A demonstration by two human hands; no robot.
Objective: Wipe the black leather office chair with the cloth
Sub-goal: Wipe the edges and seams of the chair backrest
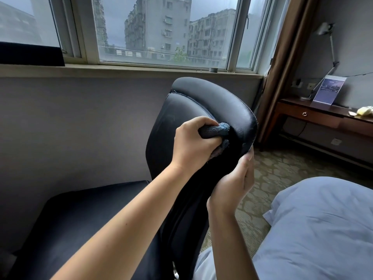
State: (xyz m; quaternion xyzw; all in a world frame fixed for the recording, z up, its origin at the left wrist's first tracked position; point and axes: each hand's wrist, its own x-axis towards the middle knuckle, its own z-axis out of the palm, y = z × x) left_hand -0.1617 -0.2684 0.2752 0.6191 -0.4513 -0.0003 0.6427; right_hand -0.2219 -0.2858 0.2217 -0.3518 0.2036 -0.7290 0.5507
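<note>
So: one glossy black leather office chair [201, 110], rounded headrest; one fuzzy blue-grey cloth [215, 131] – left hand [193, 142] clenched round it; right hand [235, 178] grips backrest edge.

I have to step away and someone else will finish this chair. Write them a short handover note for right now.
Left hand: grips the bunched blue-grey cloth, pressing it on the upper backrest of the black leather chair.
Right hand: holds the backrest's right edge, steadying it.
Done: cannot tell how much is wiped; the cloth sits just below the headrest.
Left: probably the lower backrest and the seat; check the rest of the chair too.
</note>
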